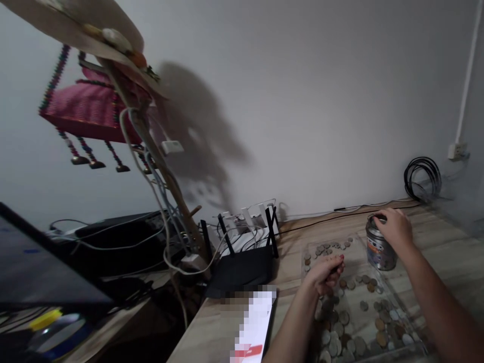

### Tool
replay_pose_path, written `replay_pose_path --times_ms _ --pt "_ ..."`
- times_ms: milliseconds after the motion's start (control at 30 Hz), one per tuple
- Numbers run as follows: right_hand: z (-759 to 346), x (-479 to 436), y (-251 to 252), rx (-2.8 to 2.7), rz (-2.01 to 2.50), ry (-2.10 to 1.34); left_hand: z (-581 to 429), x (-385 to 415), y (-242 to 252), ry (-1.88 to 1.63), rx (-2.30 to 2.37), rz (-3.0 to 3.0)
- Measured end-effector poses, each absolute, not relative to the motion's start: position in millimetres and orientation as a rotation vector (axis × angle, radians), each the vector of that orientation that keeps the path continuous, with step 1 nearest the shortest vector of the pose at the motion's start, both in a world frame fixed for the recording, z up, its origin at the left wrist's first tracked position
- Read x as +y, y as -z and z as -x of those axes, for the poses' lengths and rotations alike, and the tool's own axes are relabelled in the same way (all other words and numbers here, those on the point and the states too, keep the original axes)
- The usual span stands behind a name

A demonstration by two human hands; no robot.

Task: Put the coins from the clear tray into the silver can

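Note:
My left hand (325, 275) hovers over a clear, shallow plastic tray (357, 257), its fingers curled closed and palm turned partly up. Whatever those fingers hold, if anything, is hidden. Many loose coins (339, 328), mostly silver-coloured with a few brassy ones, are spread in the tray, thickest at its near end. By the tray's far right side stands an upright metal tin can (381, 249) with a printed label. Over its open top is my right hand (395, 227), fingers bent down at the mouth and rim. The can's inside does not show.
A phone (260, 322) with a lit, pixelated screen lies left of my left arm. Behind it sit a black router (242, 269) and tangled cables. A wooden stand (151, 143) holds a pink bag (86, 111). A coiled black cable (422, 178) rests by the wall.

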State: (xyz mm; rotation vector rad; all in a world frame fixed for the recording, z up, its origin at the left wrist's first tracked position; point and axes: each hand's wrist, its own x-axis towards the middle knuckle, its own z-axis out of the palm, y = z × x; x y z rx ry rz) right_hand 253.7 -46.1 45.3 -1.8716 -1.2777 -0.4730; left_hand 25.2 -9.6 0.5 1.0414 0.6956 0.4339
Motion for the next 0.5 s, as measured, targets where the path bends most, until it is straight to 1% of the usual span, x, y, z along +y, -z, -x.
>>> replay_pose_path --times_ms 67,100,233,300,400,500 --pt "-235 -47 -43 -1.323 1.679 0.498 -25 -11 -1 -0.423 0.743 -0.984" --pt "-224 -46 -40 -1.384 1.605 0.417 -25 -11 -2 -0.414 0.760 -0.941" --pt "-178 -37 -16 -1.791 1.485 -0.189 -24 -9 -3 -0.379 0.797 -0.839" --pt "-165 -31 -2 -1.909 1.486 -0.396 -25 -8 -1 -0.388 0.840 -0.857" --pt "-163 -25 9 -1.908 1.532 -0.533 -28 -9 3 -0.381 0.879 -0.898" --pt "-169 -25 7 -1.864 1.582 -0.542 -30 -10 7 -0.390 0.868 -0.899"
